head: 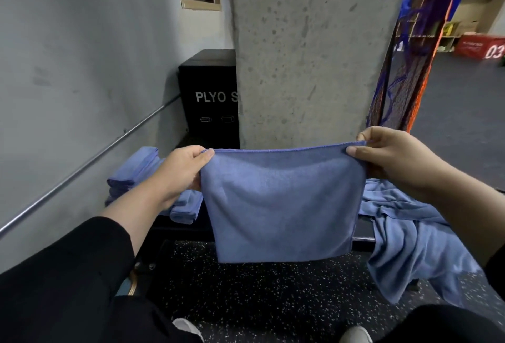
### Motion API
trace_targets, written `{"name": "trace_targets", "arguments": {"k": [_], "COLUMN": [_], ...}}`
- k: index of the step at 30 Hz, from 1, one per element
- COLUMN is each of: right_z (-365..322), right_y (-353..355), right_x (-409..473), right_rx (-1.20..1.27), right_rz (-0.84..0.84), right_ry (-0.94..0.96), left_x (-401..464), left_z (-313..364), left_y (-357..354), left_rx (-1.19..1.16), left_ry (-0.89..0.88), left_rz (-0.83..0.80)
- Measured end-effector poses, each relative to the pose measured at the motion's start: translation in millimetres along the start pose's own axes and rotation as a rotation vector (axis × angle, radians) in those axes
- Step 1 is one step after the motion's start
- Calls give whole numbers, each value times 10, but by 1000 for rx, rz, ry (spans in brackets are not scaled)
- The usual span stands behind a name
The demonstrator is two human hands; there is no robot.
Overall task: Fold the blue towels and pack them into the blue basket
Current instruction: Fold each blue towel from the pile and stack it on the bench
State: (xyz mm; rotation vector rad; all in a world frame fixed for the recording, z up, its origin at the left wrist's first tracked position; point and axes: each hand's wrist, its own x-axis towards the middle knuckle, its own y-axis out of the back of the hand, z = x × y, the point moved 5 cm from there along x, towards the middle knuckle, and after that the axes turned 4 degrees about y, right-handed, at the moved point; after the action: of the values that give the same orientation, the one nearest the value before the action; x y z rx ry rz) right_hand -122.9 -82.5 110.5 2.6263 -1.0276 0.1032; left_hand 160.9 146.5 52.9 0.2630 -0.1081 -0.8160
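A blue towel point(281, 206) hangs in the air in front of me, stretched flat between both hands. My left hand point(183, 170) pinches its upper left corner. My right hand point(388, 154) pinches its upper right corner. Behind my left arm a stack of folded blue towels point(136, 170) lies on a dark bench. To the right a heap of unfolded blue towels point(404, 233) spills over the bench edge toward the floor. No blue basket shows in this view.
A concrete pillar point(308, 50) rises straight ahead, with a black plyo box point(210, 91) to its left. A metal rail point(90, 159) runs along the grey wall. Netting point(404, 55) hangs at right. The speckled rubber floor point(259, 296) lies below.
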Motion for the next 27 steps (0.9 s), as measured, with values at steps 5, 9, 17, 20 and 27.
{"name": "trace_targets", "arguments": {"k": [5, 9, 17, 20, 27], "right_z": [356, 671, 1805, 2354, 2891], "right_y": [-11, -65, -678, -1119, -1228], "right_x": [398, 1169, 1664, 1150, 853], "right_rx": [55, -55, -800, -880, -1092], "right_rz": [71, 218, 35, -217, -474], "right_ry": [-32, -63, -133, -123, -11], "left_x": [425, 1199, 1656, 1279, 1144], "left_z": [-206, -262, -854, -1566, -1981], "left_y": [-102, -84, -855, -1367, -1395], "left_rx": [22, 51, 702, 1035, 1237], "left_ry": [32, 32, -150, -179, -140], "left_rz": [-30, 134, 129, -221, -432]}}
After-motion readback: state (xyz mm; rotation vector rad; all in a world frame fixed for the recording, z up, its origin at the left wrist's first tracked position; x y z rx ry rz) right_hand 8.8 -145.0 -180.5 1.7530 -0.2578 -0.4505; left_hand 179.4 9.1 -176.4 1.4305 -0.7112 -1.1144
